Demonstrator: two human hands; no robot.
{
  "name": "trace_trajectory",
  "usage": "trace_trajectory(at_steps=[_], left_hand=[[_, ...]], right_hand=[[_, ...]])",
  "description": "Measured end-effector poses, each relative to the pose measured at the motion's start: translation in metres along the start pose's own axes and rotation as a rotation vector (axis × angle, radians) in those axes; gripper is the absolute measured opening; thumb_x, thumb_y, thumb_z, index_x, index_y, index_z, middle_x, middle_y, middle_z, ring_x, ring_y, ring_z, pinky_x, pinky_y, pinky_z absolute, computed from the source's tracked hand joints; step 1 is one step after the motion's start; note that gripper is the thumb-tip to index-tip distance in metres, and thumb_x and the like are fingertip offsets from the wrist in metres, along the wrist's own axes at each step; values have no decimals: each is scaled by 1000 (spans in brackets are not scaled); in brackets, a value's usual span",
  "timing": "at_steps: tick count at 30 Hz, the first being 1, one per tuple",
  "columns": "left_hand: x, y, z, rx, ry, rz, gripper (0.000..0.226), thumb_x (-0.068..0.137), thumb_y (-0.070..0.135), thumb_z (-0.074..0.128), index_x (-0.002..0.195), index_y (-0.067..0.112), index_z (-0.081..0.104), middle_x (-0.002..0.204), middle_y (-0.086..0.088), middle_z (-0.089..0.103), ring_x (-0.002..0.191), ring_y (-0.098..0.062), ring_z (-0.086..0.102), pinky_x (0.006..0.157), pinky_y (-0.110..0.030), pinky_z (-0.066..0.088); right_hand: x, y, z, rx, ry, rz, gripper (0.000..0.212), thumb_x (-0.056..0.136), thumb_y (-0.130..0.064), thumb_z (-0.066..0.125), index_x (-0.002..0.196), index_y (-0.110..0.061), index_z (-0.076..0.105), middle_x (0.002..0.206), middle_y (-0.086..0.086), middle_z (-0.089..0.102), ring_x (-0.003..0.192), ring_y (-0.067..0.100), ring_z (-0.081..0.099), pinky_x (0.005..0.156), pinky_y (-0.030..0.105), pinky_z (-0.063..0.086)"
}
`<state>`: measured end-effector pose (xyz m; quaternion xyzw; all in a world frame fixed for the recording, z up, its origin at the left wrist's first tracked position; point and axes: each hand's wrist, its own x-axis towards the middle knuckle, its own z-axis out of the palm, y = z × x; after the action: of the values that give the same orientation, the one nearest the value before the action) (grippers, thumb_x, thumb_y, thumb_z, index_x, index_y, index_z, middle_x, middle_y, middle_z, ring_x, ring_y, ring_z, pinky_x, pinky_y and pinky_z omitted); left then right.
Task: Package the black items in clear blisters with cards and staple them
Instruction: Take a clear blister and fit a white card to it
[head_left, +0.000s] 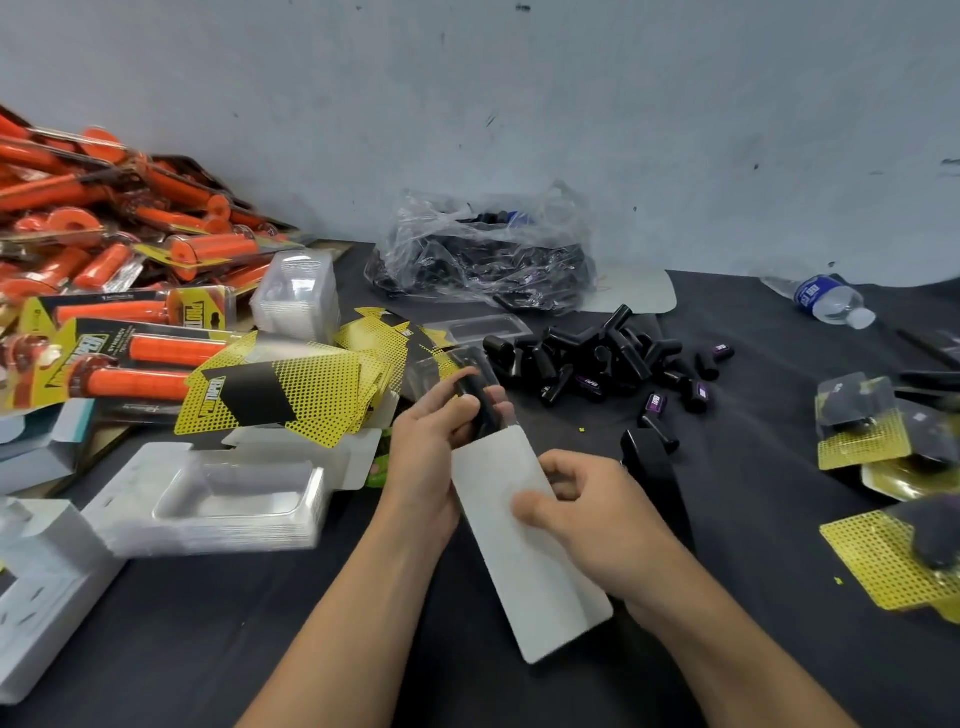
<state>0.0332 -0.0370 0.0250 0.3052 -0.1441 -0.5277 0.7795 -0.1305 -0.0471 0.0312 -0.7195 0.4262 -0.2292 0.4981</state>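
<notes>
Holding one black item (475, 402) and a white card (524, 551) over the dark bench (208, 649), near the centre.
Gripping the black item with the left hand (431, 447), fingers curled round it at the card's far end; pinching the card with the right hand (587, 512), thumb on top. Beyond the hands, a loose pile of black items (597, 358); at near left, stacked clear blisters (228, 499); further left, yellow cards (291, 400).

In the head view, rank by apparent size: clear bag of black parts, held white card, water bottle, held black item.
1. clear bag and white card: they look alike and the card is nearer, so unranked.
2. water bottle.
3. held black item, partly hidden.
</notes>
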Motion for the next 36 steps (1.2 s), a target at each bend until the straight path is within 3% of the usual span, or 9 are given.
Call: trace_trajectory(at_steps=[3, 6, 13, 17, 21, 25, 29, 34, 36], left_hand=[[-1, -6, 2, 154, -11, -8, 29, 96, -7, 53, 110, 7, 74, 102, -20, 76, 83, -25, 75, 73, -35, 63], [1, -14, -1, 532, 112, 121, 18, 96, 11, 69, 107, 23, 76, 101, -4, 80, 91, -17, 77, 78, -35, 61], [2, -21, -10, 1118, 350, 487, 11, 82, 36, 82, 91, 32, 77, 73, 17, 75, 71, 7, 69, 59, -9, 48], [2, -21, -9, 1247, 325, 562, 20, 91, 25, 76, 109, 17, 81, 92, 13, 78, 82, 4, 69, 79, -16, 53], [-1, -24, -8, 1401, 302, 569, 16, 97, 18, 66, 99, 13, 81, 64, 34, 52, 65, 18, 58, 60, 0, 44], [-6, -22, -5, 1468, 323, 509, 23, 95, 20, 65, 74, 30, 69, 53, 26, 48, 57, 2, 59, 55, -11, 45], [-12, -17, -2, 1449, 376, 544, 22, 92, 30, 69, 107, 18, 78, 81, 12, 73, 85, -18, 69, 87, -37, 56], [-15, -20, 3, 1514, 337, 532, 17, 95, 20, 64, 79, 25, 65, 59, 15, 49, 65, -15, 55, 74, -41, 56], [-15, -21, 2, 1548, 324, 503, 19, 96, 21, 61, 79, 26, 56, 67, 6, 61, 66, -18, 59, 74, -41, 55]], right_hand=[[2, 1, 3, 170, 59, 47, 9, 96, -17, 67, 89, -14, 73, 81, 7, 79, 77, 27, 77, 76, 51, 62], [7, 7, 4, 156, 250, 26, 13, 95, -16, 66, 83, -14, 69, 78, 10, 77, 80, 39, 73, 72, 54, 60], [14, 19, 14, 124, 388, -11, 18, 97, -20, 63, 81, -17, 66, 64, 0, 70, 59, 25, 61, 56, 41, 50], [18, 26, 17, 84, 411, -12, 20, 96, -20, 62, 79, -11, 63, 48, -7, 49, 46, 8, 37, 51, 27, 33], [17, 26, 17, 41, 409, -21, 20, 95, -18, 62, 79, -6, 61, 47, -4, 44, 47, 11, 32, 50, 28, 30], [15, 23, 16, -3, 396, -36, 20, 94, -17, 62, 78, -6, 58, 51, 6, 47, 49, 13, 33, 49, 30, 30], [13, 21, 15, -30, 408, -42, 23, 94, -15, 60, 73, -8, 53, 48, -4, 41, 47, 10, 29, 44, 23, 24], [12, 19, 15, -78, 418, -32, 23, 97, -15, 58, 76, -5, 55, 52, -4, 44, 49, 11, 31, 45, 23, 27], [12, 19, 15, -106, 425, -22, 23, 96, -15, 58, 78, -3, 53, 55, -2, 43, 51, 13, 31, 45, 25, 26]])
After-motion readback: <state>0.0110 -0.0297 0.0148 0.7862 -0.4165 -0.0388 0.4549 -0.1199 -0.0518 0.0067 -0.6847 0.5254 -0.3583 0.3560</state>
